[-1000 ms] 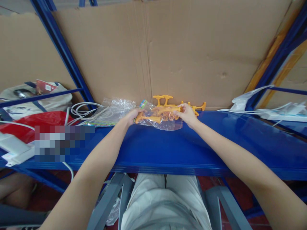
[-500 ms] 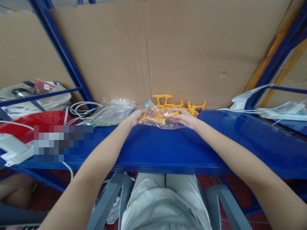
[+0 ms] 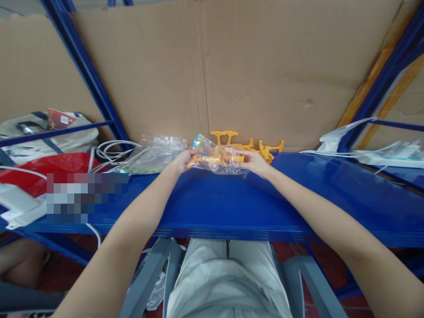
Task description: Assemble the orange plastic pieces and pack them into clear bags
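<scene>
A clear plastic bag [image 3: 215, 169] with a colourful printed header [image 3: 198, 140] hangs just over the blue shelf, with orange pieces [image 3: 210, 161] inside it. My left hand [image 3: 185, 160] is closed on the bag's left end. At the right end, my right hand [image 3: 256, 162] is closed around an orange T-shaped piece [image 3: 239, 158], whose end shows by the fingers. Some right fingertips are hidden behind the plastic. Several more orange T-shaped pieces [image 3: 228, 134] lie in a pile behind my hands, against the cardboard.
Flat empty plastic bags [image 3: 159, 152] and coiled white cables [image 3: 112, 152] lie on the left of the blue shelf [image 3: 238, 203]. A cardboard wall [image 3: 251, 75] stands behind it. At right are a white power strip [image 3: 397, 158] and a cable. Someone's leg [image 3: 20, 263] shows at lower left.
The bag has shifted slightly left and up, and its header stands more upright. My right hand has moved a little left, and the orange pieces now lie more level in the bag.
</scene>
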{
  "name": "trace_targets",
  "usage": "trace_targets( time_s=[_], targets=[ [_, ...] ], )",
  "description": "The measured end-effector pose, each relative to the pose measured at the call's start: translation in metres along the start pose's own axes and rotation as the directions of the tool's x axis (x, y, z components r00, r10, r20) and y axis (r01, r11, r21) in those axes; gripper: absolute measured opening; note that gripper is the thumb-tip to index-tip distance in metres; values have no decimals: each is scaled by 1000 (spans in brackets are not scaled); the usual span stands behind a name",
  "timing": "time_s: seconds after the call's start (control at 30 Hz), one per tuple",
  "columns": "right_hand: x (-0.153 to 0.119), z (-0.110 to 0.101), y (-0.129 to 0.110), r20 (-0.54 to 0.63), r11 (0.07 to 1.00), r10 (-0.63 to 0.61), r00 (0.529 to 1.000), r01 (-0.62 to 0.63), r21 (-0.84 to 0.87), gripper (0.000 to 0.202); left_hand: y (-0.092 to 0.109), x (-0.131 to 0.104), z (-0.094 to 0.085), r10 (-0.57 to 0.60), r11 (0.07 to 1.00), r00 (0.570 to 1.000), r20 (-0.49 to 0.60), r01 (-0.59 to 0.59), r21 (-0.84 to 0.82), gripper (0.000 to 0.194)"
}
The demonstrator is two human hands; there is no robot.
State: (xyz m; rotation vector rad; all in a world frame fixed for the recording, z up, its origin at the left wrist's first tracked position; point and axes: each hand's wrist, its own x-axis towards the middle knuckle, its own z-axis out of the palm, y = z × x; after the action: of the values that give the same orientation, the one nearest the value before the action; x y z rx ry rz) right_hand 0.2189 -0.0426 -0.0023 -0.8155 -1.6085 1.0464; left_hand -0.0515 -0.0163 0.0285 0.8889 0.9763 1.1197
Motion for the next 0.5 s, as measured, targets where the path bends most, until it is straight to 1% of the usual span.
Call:
trace_targets(
  time_s=[0.07, 0.1, 0.17, 0.23, 0.3, 0.4, 0.5],
  targets=[
    [1, 3, 3, -50, 999, -42, 998, 41, -25, 42, -3, 1, 1, 22, 996, 999, -44, -18, 82, 22],
    [1, 5, 4, -77, 999, -45, 996, 45, 4, 41, -6, 1, 2, 32, 993, 998, -58, -25, 119, 21],
    [1, 8, 4, -103, 994, -14, 995, 25, 105, 40, -10, 1, 5, 50, 984, 998, -45, -42, 172, 18],
    [0, 11, 2, -73, 986, 30, 997, -17, 168, 41, -14, -1, 9, 57, 979, 998, -5, -55, 195, 16],
    [-1, 13, 0, -42, 990, 47, 998, -40, 136, 42, -15, -3, 12, 43, 978, 999, 33, -49, 201, 16],
    [-3, 14, -3, -31, 998, 43, 999, -41, 54, 41, -14, -8, 18, 10, 976, 999, 43, -19, 216, 22],
    [-6, 14, -5, -25, 996, 38, 999, -35, 87, 39, -13, -14, 23, -3, 973, 999, 43, -7, 231, 26]
  ],
)
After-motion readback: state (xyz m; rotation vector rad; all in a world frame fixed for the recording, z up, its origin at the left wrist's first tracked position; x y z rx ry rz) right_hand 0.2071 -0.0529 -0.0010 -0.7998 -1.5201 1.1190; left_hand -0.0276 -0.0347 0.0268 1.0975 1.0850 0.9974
